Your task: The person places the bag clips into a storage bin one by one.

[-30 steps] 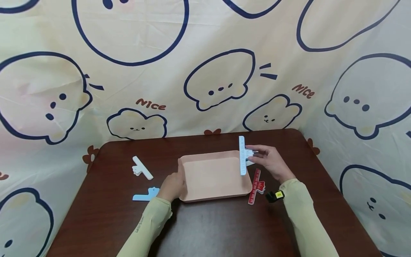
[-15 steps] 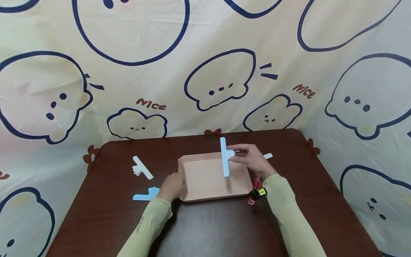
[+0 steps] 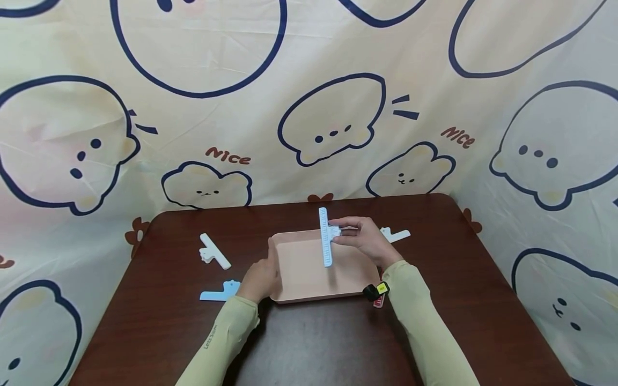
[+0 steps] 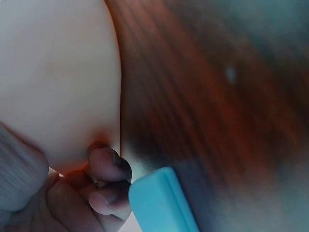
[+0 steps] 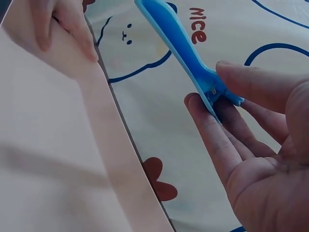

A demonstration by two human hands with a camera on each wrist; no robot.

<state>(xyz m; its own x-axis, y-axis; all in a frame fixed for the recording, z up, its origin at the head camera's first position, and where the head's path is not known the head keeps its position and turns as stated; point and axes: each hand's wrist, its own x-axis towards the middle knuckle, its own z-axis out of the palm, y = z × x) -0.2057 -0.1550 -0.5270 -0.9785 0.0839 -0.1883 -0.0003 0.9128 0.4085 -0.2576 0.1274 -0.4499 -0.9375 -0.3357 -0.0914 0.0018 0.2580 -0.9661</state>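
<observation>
My right hand (image 3: 365, 239) pinches a light blue bag clip (image 3: 325, 237) by its handles between thumb and fingers. The clip is held upright above the pink tray (image 3: 299, 284), apart from it. In the right wrist view the blue clip (image 5: 181, 48) shows its hollow side, and the right hand (image 5: 260, 145) has its fingertips on the handles. My left hand (image 3: 261, 276) grips the tray's left edge. Seen from the left wrist, curled fingers of the left hand (image 4: 104, 186) meet the tray (image 4: 63, 77) at its rim.
A white clip (image 3: 215, 252) and a blue clip (image 3: 223, 292) lie left of the tray. Right of it lie a pale clip (image 3: 398, 235) and a red clip (image 3: 379, 302), mostly hidden by the right wrist. Everything rests on a dark brown table (image 3: 309, 343) before a printed cloth (image 3: 328, 53).
My right hand has carried the light blue clip leftward, from the tray's right edge to over its middle. The pale clip on the right has come into view. Left hand and tray stay put.
</observation>
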